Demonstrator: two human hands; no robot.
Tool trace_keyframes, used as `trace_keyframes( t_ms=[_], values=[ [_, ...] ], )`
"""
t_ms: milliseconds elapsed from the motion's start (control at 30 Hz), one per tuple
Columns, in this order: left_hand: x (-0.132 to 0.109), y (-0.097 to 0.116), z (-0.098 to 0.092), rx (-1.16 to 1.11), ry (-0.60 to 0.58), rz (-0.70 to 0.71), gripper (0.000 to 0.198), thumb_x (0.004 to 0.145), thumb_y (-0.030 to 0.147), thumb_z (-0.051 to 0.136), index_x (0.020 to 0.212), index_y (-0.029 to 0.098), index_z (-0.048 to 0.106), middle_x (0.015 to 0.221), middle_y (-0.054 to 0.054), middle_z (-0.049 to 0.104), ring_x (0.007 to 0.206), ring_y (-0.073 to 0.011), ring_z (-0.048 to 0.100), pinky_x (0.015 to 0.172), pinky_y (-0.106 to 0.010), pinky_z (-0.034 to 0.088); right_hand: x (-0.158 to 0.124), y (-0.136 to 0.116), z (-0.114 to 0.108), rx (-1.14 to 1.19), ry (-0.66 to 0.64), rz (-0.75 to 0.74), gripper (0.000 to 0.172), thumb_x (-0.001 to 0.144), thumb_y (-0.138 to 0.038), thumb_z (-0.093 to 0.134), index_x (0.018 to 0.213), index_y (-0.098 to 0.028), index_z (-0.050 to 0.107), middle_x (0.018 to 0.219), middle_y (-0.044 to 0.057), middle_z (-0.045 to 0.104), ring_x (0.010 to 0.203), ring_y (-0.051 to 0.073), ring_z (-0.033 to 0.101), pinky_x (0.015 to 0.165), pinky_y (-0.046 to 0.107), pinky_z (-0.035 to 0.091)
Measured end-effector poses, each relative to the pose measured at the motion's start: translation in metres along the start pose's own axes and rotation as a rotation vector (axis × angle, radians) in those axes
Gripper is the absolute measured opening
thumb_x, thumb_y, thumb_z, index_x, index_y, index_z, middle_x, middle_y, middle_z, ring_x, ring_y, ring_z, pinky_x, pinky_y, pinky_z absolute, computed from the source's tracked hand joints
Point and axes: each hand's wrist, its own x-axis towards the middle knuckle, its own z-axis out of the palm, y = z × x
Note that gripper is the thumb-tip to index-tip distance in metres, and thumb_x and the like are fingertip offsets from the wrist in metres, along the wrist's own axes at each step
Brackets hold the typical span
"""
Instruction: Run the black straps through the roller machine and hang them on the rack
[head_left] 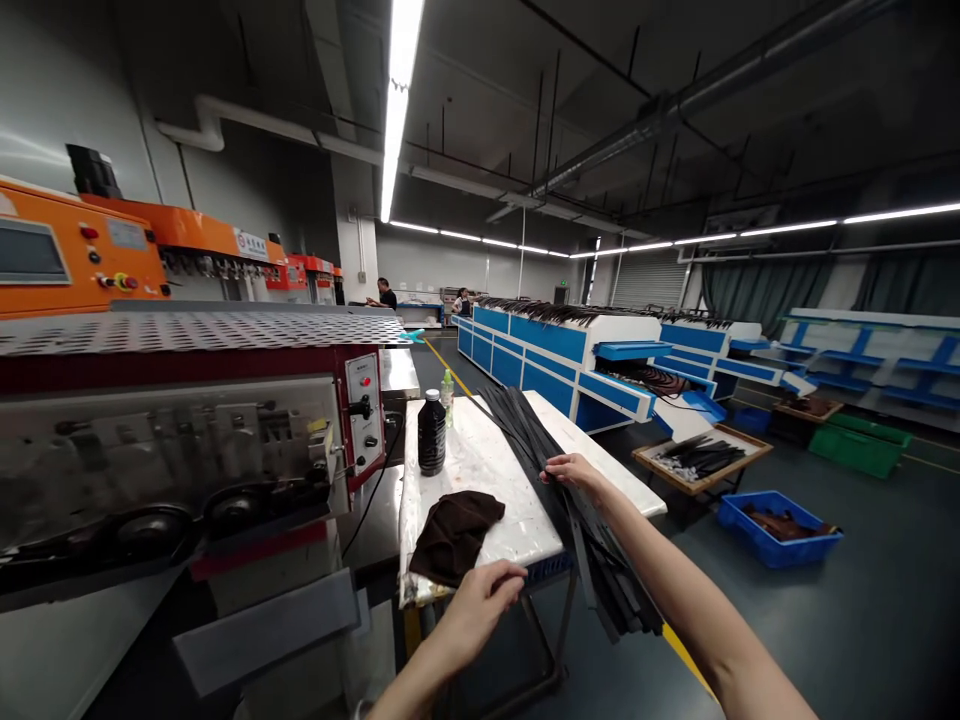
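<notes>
A bundle of long, flat black strips (517, 425) lies across the white table and hangs over its front edge. My right hand (571, 470) is on the bundle, its thumb and fingers pinched on a strip at the bundle's edge. My left hand (484, 605) is at the table's near edge, fingers loosely bent and thumb a little apart, with nothing visible in it. Just beyond it a crumpled dark brown cloth (459, 535) rests on the table. Farther back stand a black bottle (432, 435) with a pale cap and a clear bottle (448, 395) with a green top.
On the left stands a dark red machine (364, 415) with knobs and a perforated top. Blue-and-white conveyor machines (551, 345) carry dark strips. To the right are a wooden-edged tray table (701, 460), a blue bin (780, 530) and a green bin (859, 445). Two people are far back.
</notes>
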Motion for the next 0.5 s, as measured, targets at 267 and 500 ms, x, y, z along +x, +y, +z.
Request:
trace_keyframes(
  t_ms=[267,500],
  values=[
    [0.068,0.027,0.023,-0.473,0.152,-0.101,0.043,0.079,0.056,0.058,0.097,0.018,0.065,0.104,-0.01,0.068,0.101,-0.0233,0.06,0.085,-0.034,0.048,-0.012,-0.01,0.023,0.438,0.032,0.185,0.006,0.086,-0.011,0.057,0.084,-0.016,0.055,0.087,0.01,0.074,0.082,0.019,0.074,0.072,0.029,0.06],
    [0.018,-0.011,0.016,-0.522,0.139,-0.083,0.057,0.073,0.07,0.056,0.088,0.016,0.059,0.05,0.008,0.044,0.035,-0.0068,0.031,0.041,-0.024,0.037,-0.01,-0.008,0.06,0.601,0.058,0.268,0.016,0.092,-0.012,0.051,0.078,-0.013,0.058,0.075,0.007,0.071,0.067,0.015,0.071,0.069,0.026,0.06]
  ],
)
